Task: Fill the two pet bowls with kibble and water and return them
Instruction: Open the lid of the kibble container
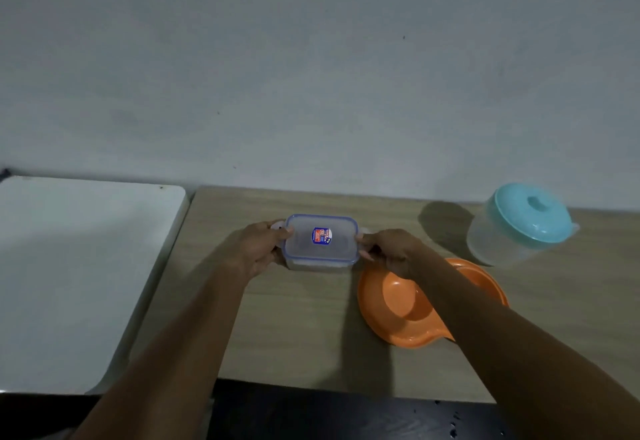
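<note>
Wooden table (294,318) beside a white top (69,266), grey wall (311,75) behind.
Left hand (258,249) and right hand (388,250) clasp the clear container (320,240) by its ends.

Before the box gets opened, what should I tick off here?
1. Grip on both ends: the left hand and right hand each hold a short end of the box. Ok.
2. Box steady: it appears to sit flat on the table. Ok.
3. Side clips released: fingers cover them and the lid is on. Cannot tell.
4. Kibble inside: the lid is too cloudy to see through. Cannot tell.
5. Orange bowl ready: it sits beside the box and its visible well is empty, though the right forearm crosses over it. Ok.
6. Jug out of the way: it stands apart at the back right. Ok.
</note>
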### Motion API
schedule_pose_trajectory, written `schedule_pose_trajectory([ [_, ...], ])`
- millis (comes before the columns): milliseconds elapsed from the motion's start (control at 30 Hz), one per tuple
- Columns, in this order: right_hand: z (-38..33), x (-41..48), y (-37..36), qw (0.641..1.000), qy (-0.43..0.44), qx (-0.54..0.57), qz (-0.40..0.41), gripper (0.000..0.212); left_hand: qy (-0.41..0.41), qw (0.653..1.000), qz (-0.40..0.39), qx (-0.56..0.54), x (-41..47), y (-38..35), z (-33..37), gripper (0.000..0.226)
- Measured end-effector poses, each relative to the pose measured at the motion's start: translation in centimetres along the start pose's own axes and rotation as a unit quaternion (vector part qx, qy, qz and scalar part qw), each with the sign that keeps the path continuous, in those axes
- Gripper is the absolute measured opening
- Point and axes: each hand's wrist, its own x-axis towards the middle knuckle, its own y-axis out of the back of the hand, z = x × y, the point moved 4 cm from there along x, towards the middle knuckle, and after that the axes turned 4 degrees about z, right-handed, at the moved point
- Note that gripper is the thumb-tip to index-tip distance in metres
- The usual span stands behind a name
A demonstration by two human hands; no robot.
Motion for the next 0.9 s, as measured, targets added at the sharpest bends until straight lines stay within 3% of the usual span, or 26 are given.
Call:
schedule_pose_trajectory([
  [133, -0.9, -0.2, 0.7, 0.986, 0.099, -0.113, 0.072, 0.051, -0.009, 0.997, 0.042, 0.066, -0.2, 0.3, 1.0, 0.004],
  [200, -0.9, -0.6, 0.8, 0.973, 0.103, -0.179, 0.106, 0.041, -0.014, 0.989, 0.077, 0.124, 0.1, 1.0, 1.7, 0.024],
  [267, -0.6, -1.1, 0.9, 0.938, 0.123, -0.272, 0.178, 0.042, -0.06, 0.976, 0.096, 0.186, 0.5, 1.2, 2.9, 0.042],
  [333, 0.0, -2.1, 0.2, 0.917, 0.141, -0.291, 0.234, 0.048, -0.107, 0.967, 0.068, 0.221, 1.0, 0.2, 4.3, 0.039],
  [433, 1.9, -3.5, -1.8, 0.938, 0.13, -0.212, 0.243, 0.058, -0.116, 0.944, -0.002, 0.309, 2.5, -2.1, 5.3, 0.036],
  [533, 4.4, -3.5, -3.8, 0.97, 0.079, -0.089, 0.214, 0.062, -0.073, 0.895, -0.049, 0.438, 4.2, -3.3, 4.9, 0.064],
  [633, 5.7, -2.7, -5.4, 0.975, 0.035, 0.118, 0.183, 0.066, -0.04, 0.923, -0.082, 0.374, 5.5, -3.3, 4.7, 0.062],
  [700, 5.6, -2.7, -5.9, 0.96, 0.028, 0.217, 0.173, 0.055, 0.008, 0.939, -0.101, 0.327, 5.5, -3.2, 4.6, 0.056],
  [767, 5.5, -2.8, -6.1, 0.954, 0.03, 0.252, 0.159, 0.041, 0.07, 0.947, -0.109, 0.294, 5.6, -3.1, 4.4, 0.049],
  [900, 5.9, -2.7, -6.0, 0.959, 0.033, 0.228, 0.163, 0.041, 0.162, 0.948, -0.123, 0.244, 5.3, -3.6, 4.2, 0.034],
])
